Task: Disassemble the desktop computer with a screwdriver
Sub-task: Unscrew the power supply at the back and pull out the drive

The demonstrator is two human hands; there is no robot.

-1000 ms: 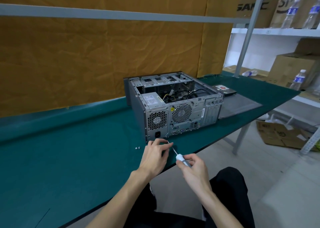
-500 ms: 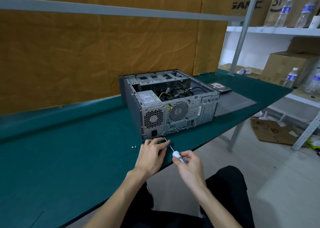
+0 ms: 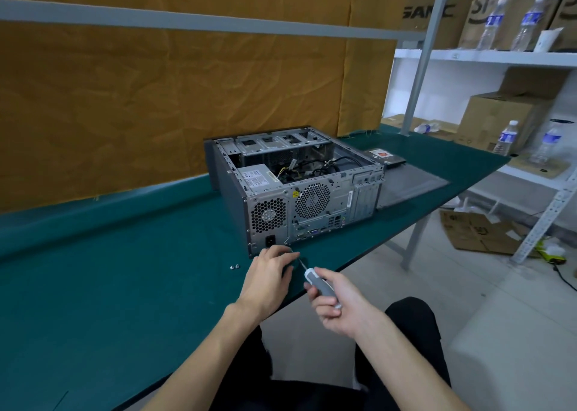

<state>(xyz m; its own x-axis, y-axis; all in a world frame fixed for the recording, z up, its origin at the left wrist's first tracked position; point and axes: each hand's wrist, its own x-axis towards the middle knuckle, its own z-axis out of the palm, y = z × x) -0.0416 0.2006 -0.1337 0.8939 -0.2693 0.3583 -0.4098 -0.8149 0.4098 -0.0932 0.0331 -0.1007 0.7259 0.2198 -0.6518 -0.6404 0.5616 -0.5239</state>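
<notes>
- Desktop computer (image 3: 299, 189) lies open mid-table (image 3: 109, 285), rear panel facing us.
- Screwdriver (image 3: 318, 284) tip at lower rear corner: we keep the shaft square, press in.
- Right hand (image 3: 340, 304) grips handle; left hand (image 3: 270, 275) steadies the tip, fingers curled.
- Park the screw by the two loose screws (image 3: 234, 267) on the left.

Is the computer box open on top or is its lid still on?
Open. The computer case has no cover on top: you can look straight down at its cables and power supply.

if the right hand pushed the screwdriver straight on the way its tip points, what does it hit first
Probably the left hand, whose fingertips sit at the tip of the screwdriver held by the right hand. Just beyond is the lower rear panel of the computer case; depth is unclear.
</notes>
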